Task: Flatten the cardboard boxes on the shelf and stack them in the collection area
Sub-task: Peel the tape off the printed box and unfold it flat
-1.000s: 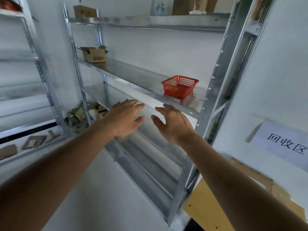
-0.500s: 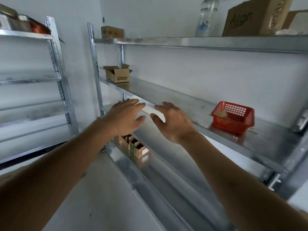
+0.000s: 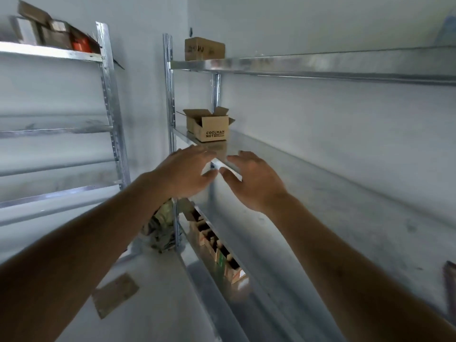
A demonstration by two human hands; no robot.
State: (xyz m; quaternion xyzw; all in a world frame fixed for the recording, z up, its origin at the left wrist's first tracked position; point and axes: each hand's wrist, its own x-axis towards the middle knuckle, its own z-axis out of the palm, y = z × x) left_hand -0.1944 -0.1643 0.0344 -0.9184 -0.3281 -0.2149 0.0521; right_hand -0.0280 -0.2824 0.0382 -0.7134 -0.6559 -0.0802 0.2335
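Both hands reach toward an open box on the middle shelf; nothing is flattened or held yet.

Nearest, the left hand (image 3: 183, 175) and right hand (image 3: 254, 181) hover side by side with fingers spread and loose, gripping nothing, just over the front edge of the middle shelf (image 3: 308, 174). Beyond them the open box (image 3: 209, 128) stands upright at the shelf's left end, close to the upright post (image 3: 169, 95); the shelf to its right offers free room. Farther up, a closed box (image 3: 204, 48) waits on the top shelf (image 3: 296, 64). The collection area is out of view.
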